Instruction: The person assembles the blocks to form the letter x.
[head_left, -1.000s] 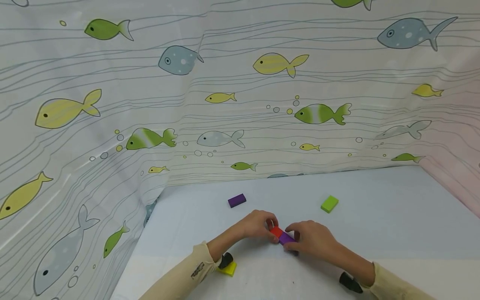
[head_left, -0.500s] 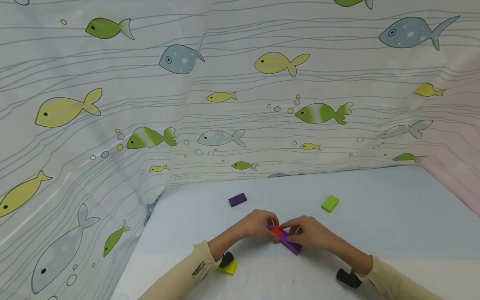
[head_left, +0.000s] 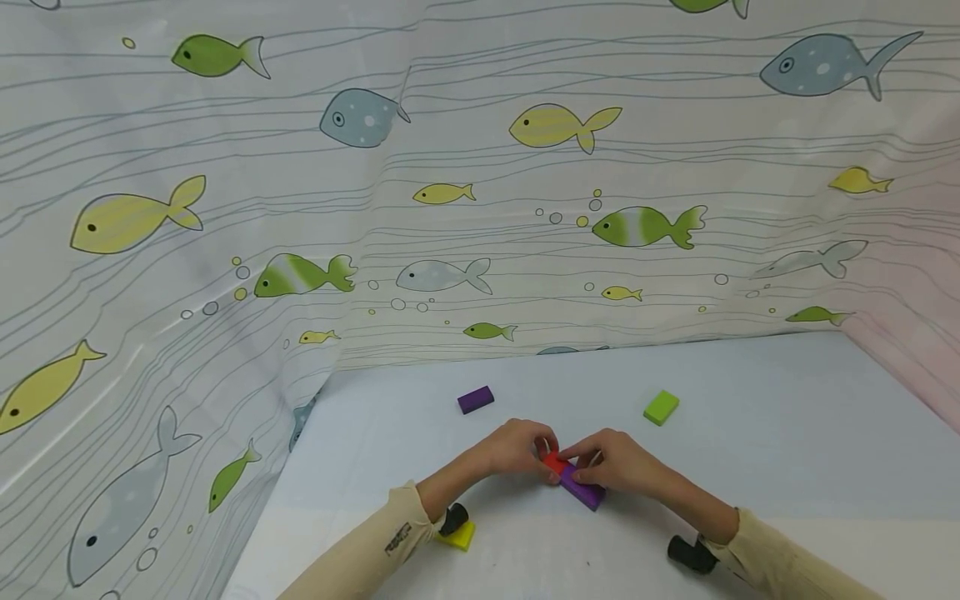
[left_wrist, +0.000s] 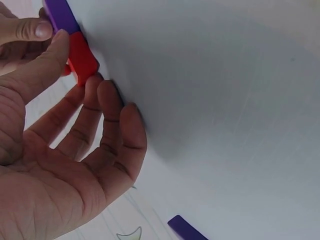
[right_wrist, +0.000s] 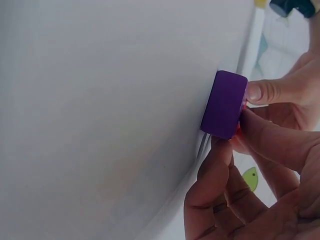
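A purple block point(head_left: 583, 490) lies end to end against a red block point(head_left: 555, 462) on the white table, in a slanting row. My left hand point(head_left: 517, 447) pinches the red block, its thumb near the joint and its fingertips at the far end, as the left wrist view shows. My right hand point(head_left: 618, 460) holds the purple block close to the joint, thumb on one side and index finger across. In the right wrist view the purple block's end point(right_wrist: 224, 105) faces the camera, with only slivers of red behind it. Fingers partly cover the red block.
Farther back on the table lie a dark purple block point(head_left: 476, 400) and a lime green block point(head_left: 661, 408). A yellow block point(head_left: 457, 536) sits partly hidden below the left wrist's black camera point(head_left: 453, 519). A fish-print curtain point(head_left: 540, 250) hangs behind the table.
My right hand has shifted left and slightly away along the purple block, from its near end toward the red block, uncovering that end. My left hand stays nearly still.
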